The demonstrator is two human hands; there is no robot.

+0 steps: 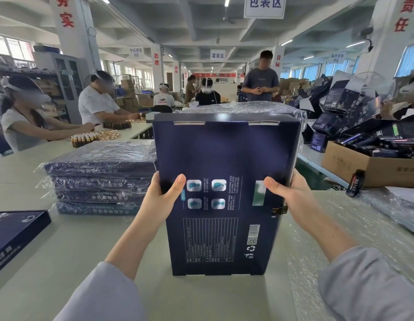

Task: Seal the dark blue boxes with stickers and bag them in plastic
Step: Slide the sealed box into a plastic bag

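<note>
A large dark blue box point(224, 158) stands on its lower edge on the pale table point(74, 246), its printed back facing me. My left hand point(162, 200) grips its left edge, thumb on the face. My right hand point(291, 195) grips the right edge the same way. A small gold and black sticker point(279, 210) sits on the box's right edge just below my right thumb. Clear plastic sheets point(354, 228) lie on the table to the right.
A stack of several bagged blue boxes point(99, 179) stands at left, another bagged pile point(247, 107) behind the held box. One unbagged blue box point(13, 232) lies at the far left. A cardboard carton point(368, 165) and a dark tape dispenser point(355, 183) sit right. Several people work around.
</note>
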